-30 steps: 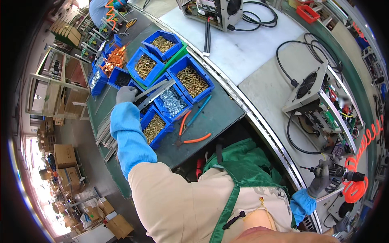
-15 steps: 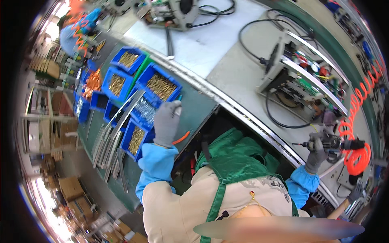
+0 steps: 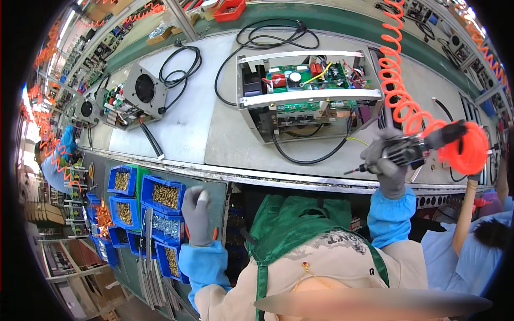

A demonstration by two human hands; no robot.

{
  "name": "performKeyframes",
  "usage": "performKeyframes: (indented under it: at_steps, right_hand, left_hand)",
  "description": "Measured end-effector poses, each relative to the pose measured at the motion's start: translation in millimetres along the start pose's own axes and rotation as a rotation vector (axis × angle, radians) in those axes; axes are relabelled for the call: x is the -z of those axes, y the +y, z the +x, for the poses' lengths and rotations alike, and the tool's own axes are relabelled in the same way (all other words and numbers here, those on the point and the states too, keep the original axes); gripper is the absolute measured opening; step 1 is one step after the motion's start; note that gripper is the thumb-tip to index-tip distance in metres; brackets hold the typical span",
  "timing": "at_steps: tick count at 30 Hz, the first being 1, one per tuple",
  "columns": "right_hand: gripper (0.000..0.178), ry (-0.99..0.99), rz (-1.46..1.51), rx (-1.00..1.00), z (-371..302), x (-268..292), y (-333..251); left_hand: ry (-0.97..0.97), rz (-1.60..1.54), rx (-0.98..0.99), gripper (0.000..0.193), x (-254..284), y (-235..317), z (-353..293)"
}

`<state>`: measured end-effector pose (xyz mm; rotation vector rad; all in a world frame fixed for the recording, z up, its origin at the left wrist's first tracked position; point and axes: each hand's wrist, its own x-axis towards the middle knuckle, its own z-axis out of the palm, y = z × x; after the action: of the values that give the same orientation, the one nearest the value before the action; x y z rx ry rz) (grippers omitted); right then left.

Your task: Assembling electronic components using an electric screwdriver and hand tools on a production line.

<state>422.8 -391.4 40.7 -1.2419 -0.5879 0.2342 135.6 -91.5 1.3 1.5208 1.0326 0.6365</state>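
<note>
Basically, a pwr driver [image 3: 408,151] is being gripped by the R hand [image 3: 386,165] at approx. 3 o'clock, fingers wrapped round the body, prob. b/c its weight is being taken one-handed; the bit is pointing toward 9. Orange coiled hose [image 3: 396,80] is hanging at 2 o'clock, prob. coiled so slack is being taken up; any join to the driver can't be made out.

The L hand [image 3: 198,218] is being held at 7–8 o'clock, fingers bent, gap narrow; whether a small part is being pinched can't be told. It's being positioned just beside the blue bins [image 3: 147,195] on the green tabletop [image 3: 217,195], where brass-coloured screws [image 3: 166,196] and silvery washers [image 3: 165,226] are being separated by kind, presumably for quick picking. Metal strips [image 3: 147,278] are lying at approx. 7, partly across the bins.

On the pale tabletop [image 3: 227,142], an open-framed unit [image 3: 310,98] is standing at 1 o'clock, board showing betw. its rails, prob. for access from above. A second unit [image 3: 128,101] w/ fan is sitting at 10.
</note>
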Motion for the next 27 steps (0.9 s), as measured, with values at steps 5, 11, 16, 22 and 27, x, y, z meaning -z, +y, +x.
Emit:
performKeyframes:
  at_steps: [5,11,16,22,27]
  right_hand:
    - [0.059,-0.235,0.579,0.382,37,-37,-52]
    - [0.061,-0.313,0.660,0.497,46,-54,-85]
    - [0.062,-0.246,0.663,0.490,43,-48,-76]
    - [0.059,-0.157,0.689,0.478,42,-53,-72]
    - [0.059,-0.198,0.706,0.452,43,-51,-72]
  left_hand:
    - [-0.555,-0.581,0.128,0.023,-109,50,3]
    - [-0.876,-0.998,0.230,0.025,-177,58,-8]
    - [-0.888,-1.019,0.206,0.027,-181,59,-14]
    - [-0.865,-0.979,0.164,0.029,-177,57,-15]
    - [-0.870,-0.857,0.139,0.029,-177,57,-15]
